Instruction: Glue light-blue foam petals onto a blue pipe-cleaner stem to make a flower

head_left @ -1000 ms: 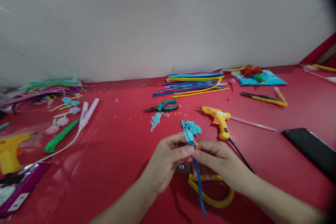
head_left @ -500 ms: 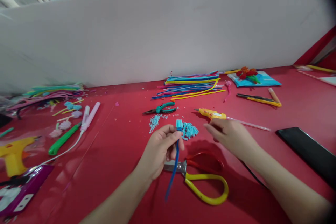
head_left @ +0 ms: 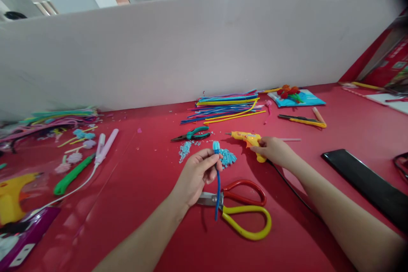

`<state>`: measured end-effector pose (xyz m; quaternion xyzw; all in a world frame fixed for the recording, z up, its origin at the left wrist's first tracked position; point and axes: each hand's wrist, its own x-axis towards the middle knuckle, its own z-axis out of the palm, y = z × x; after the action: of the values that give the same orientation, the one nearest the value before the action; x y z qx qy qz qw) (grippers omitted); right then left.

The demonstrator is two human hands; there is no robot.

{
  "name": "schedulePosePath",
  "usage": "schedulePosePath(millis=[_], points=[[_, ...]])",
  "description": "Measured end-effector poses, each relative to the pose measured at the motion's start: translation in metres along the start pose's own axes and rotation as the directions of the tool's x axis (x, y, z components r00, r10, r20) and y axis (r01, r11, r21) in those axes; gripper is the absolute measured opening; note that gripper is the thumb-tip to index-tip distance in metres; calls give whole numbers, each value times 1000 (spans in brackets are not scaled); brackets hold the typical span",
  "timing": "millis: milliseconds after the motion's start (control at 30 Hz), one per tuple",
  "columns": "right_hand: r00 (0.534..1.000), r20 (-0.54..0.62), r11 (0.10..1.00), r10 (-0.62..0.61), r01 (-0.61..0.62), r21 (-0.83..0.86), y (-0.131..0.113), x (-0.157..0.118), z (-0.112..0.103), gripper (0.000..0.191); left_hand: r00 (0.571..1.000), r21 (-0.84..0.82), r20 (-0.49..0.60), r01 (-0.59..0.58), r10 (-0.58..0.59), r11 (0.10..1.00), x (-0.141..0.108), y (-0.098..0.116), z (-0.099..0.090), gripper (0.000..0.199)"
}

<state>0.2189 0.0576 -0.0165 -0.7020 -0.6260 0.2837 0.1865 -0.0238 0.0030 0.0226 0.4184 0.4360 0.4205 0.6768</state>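
My left hand [head_left: 202,170] pinches a dark blue pipe cleaner [head_left: 218,191] between thumb and fingers. At its upper end stands a small bundle of light blue pieces [head_left: 216,146]; the lower end hangs over the scissors. My right hand [head_left: 276,151] has its fingers round the rear of a yellow hot glue gun [head_left: 247,137], whose nozzle points left. Its handle is partly covered by the fingers. A pile of short light blue pieces [head_left: 228,158] lies just right of my left hand. Scissors [head_left: 234,204] with one red and one yellow handle lie below.
Green-handled pliers [head_left: 192,135] and blue scraps [head_left: 185,150] lie beyond my left hand. Behind are pipe cleaners [head_left: 223,108] and a blue packet [head_left: 310,98]. A phone [head_left: 363,182] is at right; a green knife [head_left: 72,175] and another glue gun [head_left: 14,195] are at left.
My right hand has come down onto the yellow glue gun and closed on it. The left hand keeps its hold on the pipe cleaner. The view has tilted up a little.
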Motion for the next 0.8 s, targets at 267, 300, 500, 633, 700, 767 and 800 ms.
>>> schedulePosePath(millis=[267,300,500,633,700,767,800], points=[[994,103,722,-36,-45,690,-13,-2,-9,17,999,-61,-9,-31,31,998,-3,-3,-10,20],[993,115,680,-41,-57,731,-15,-3,-8,13,1000,-68,-3,-21,21,997,-2,-4,-11,19],[985,136,513,-103,-64,856,-29,-19,0,17,999,-72,19,52,-51,996,0,-9,-14,20],[973,198,451,-116,-126,884,-37,-37,-3,11,998,-38,-25,59,-60,998,2,-11,-15,20],[967,231,395,-105,-173,902,-37,-43,-5,16,997,-20,-53,56,-57,998,2,-12,-16,20],[959,260,351,-116,-205,913,-35,-47,-4,23,995,-27,-76,61,-63,998,2,-12,-16,20],[952,280,345,-125,-223,912,-33,-49,-3,25,994,-41,-85,69,-73,997,1,-12,-16,20]])
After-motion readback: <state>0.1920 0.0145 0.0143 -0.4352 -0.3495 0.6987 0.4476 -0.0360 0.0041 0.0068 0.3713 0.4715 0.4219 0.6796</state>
